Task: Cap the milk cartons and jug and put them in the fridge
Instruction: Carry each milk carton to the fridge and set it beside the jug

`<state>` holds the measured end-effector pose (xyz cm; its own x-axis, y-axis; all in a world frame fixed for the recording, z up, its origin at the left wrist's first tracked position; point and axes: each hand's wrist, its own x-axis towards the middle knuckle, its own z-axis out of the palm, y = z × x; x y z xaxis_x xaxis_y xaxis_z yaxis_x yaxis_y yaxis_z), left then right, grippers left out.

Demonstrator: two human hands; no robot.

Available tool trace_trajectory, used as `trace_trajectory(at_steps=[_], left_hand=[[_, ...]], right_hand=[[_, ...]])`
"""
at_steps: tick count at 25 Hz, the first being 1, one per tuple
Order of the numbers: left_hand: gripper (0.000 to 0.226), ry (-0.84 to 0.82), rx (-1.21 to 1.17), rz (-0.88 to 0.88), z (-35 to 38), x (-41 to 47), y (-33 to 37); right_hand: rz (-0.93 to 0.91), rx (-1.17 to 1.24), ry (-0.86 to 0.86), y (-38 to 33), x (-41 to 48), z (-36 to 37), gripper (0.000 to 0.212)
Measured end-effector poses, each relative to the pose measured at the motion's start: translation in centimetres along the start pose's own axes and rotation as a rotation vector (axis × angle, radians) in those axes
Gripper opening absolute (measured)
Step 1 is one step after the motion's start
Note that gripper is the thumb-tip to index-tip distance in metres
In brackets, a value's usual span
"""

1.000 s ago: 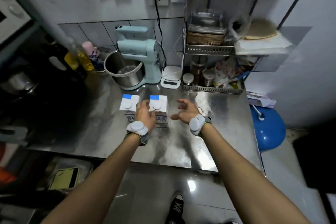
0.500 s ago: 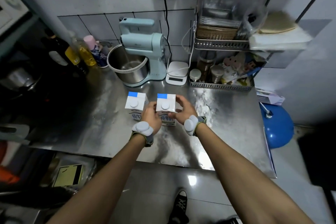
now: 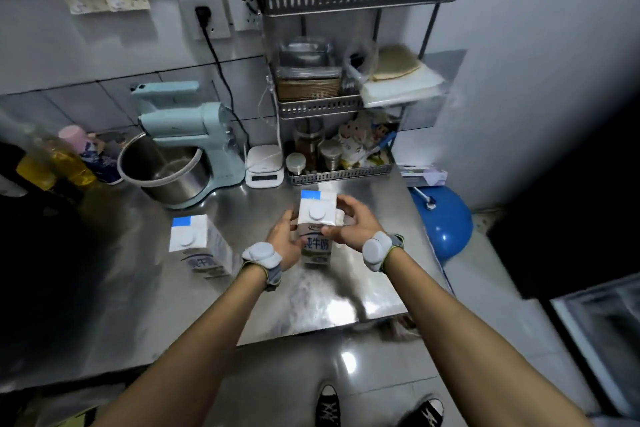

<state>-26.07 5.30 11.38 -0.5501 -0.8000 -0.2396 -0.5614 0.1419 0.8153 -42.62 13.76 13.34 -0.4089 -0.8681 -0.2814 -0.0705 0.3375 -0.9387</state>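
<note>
Nearest the camera, two dark shoes with white laces stood on the glossy floor. Both bare forearms reached forward over the near edge of the steel counter. Each wrist carried a grey band with a white device, one on the left and one on the right.

The left hand gripped the left side of a milk carton, fingers curled round its body. The right hand gripped the right side of the same carton, thumb on the front face and fingers wrapped behind. The carton was upright, toward the right part of the counter, with a round white cap seated on its sloped top. Whether its base touched the counter could not be determined.

A second milk carton stood on the counter to the left, apart from both hands, also fitted with a white cap.

Farther back, a pale blue stand mixer with a steel bowl stood at the rear of the counter. A white kitchen scale sat just beside it on the right. A tiered metal rack holding jars and packets stood at the rear right. A blue container sat below the counter's right end. Bottles stood at the far left. A black plug and cord hung from a wall socket.
</note>
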Motion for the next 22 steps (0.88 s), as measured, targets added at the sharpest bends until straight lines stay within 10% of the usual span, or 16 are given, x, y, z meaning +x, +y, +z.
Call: trace_trajectory(at_steps=[22], left_hand=[[0.056,-0.708,0.000,0.643,29.9,-0.4,34.9]], right_hand=[[-0.147,0.083,0.766,0.9,-21.2,-38.9,0.069]])
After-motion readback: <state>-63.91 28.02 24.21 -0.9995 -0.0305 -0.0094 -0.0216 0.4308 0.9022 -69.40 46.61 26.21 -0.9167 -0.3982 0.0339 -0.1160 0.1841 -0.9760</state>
